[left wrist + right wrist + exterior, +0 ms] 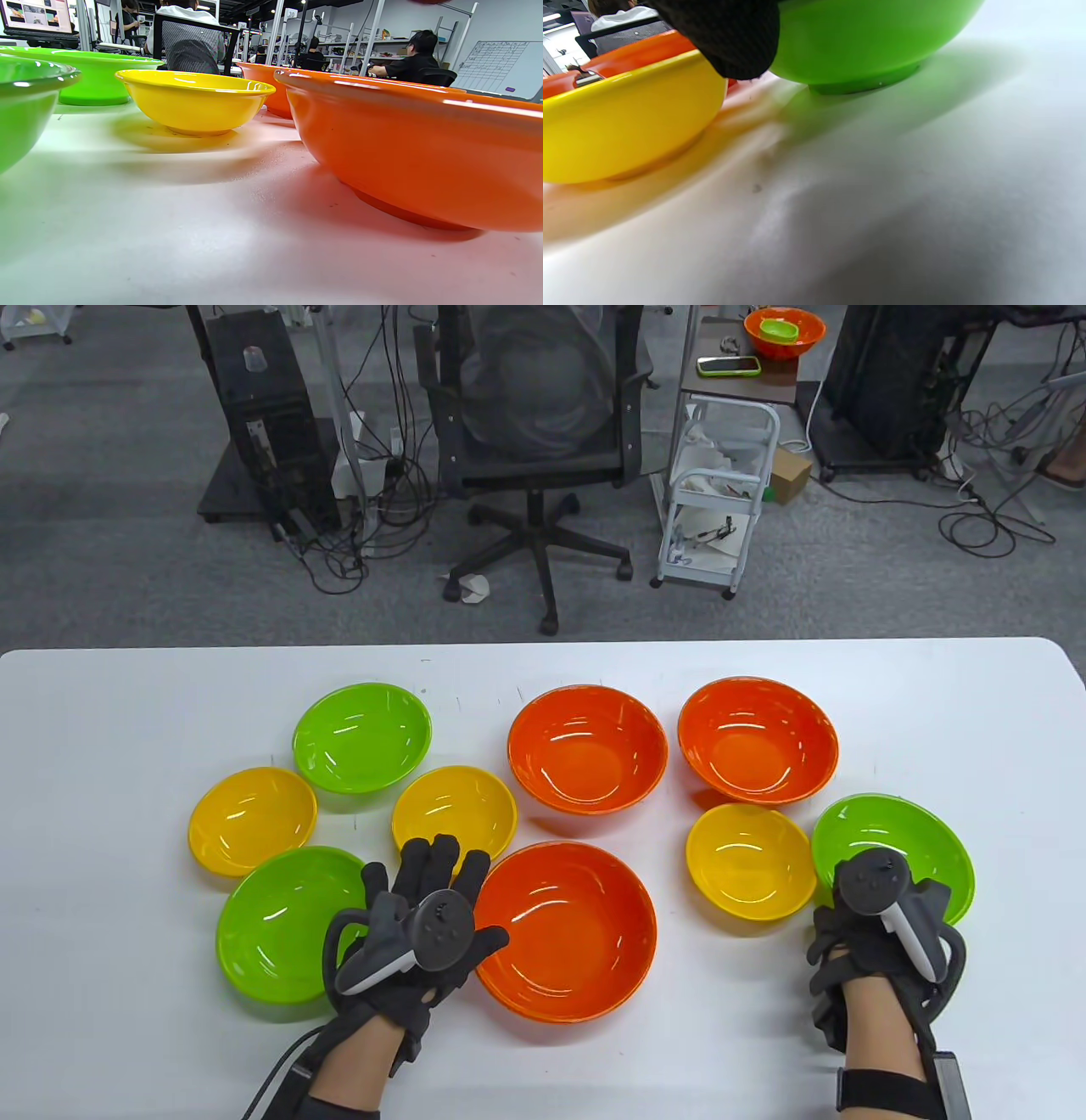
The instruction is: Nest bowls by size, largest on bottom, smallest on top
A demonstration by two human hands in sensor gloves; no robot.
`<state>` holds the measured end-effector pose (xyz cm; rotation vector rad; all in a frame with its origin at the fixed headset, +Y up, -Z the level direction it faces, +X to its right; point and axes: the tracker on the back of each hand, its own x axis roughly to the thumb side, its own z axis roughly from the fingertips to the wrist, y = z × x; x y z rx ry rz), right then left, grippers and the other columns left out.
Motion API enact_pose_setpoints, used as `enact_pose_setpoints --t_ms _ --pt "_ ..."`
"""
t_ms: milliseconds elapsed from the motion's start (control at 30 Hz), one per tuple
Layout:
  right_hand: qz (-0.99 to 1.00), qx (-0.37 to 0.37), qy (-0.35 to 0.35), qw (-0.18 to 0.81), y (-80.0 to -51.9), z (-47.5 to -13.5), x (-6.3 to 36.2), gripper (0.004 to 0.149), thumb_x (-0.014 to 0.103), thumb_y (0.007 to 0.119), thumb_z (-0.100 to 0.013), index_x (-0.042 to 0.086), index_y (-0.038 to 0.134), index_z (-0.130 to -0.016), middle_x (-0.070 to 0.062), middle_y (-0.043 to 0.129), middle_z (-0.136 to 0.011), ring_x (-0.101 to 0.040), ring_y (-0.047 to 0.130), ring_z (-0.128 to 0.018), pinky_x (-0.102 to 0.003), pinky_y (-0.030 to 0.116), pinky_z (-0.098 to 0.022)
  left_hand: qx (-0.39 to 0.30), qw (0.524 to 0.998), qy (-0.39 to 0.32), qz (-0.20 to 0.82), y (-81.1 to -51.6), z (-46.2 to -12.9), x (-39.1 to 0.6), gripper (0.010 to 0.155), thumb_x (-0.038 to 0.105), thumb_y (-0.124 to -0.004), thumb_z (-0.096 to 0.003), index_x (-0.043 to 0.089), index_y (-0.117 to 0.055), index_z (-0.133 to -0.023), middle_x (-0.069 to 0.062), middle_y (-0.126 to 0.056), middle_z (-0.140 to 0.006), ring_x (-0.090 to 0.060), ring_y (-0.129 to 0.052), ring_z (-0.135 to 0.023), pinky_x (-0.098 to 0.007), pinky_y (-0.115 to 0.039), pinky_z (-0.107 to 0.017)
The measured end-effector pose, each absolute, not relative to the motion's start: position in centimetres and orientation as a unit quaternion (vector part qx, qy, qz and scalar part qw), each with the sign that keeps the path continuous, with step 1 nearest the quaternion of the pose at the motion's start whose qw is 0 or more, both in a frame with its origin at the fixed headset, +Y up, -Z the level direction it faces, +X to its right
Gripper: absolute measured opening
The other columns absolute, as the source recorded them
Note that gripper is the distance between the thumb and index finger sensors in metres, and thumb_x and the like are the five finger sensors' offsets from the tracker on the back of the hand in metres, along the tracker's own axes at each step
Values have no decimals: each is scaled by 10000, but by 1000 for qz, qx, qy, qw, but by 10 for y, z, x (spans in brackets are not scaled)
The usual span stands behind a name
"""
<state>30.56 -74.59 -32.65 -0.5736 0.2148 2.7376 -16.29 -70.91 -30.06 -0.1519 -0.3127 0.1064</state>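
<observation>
Nine bowls lie singly on the worktop [102, 712], none nested; left hand [416, 933], fingers spread and holding nothing, rests beside the near orange bowl [567, 931], right hand [882, 937] at the green bowl [912, 836], grip indeterminate.

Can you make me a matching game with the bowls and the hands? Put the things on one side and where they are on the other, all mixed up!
Things:
1. left hand
2. right hand
3. far left green bowl
4. small green bowl inside an orange bowl

Places:
A. on the cart behind the table
B. at the near rim of the right green bowl
C. at the back of the table, next to a yellow bowl
D. between the near green bowl and the near orange bowl

Pairs: 1-D, 2-B, 3-C, 4-A
</observation>
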Motion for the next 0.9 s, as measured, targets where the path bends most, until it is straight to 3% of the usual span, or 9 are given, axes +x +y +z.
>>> enact_pose_setpoints --t_ms 433,900 --pt "965 -206 57 148 -750 -329 308 530 186 740 -515 44 645 -1017 -238 687 -1013 -536 444 -1003 -653 223 -698 -77 984 -154 55 -709 -301 -164 843 668 -543 -480 297 -230 -1170 -138 -166 -1241 -473 -181 -1152 -770 -213 -720" --pt "973 -197 -49 107 -728 -323 309 432 164 805 -471 18 823 -877 -222 893 -829 -503 733 -879 -689 421 -683 -80 984 -145 69 -710 -303 -168 838 663 -549 -483 294 -240 -1169 -143 -184 -1239 -473 -192 -1152 -769 -219 -719"
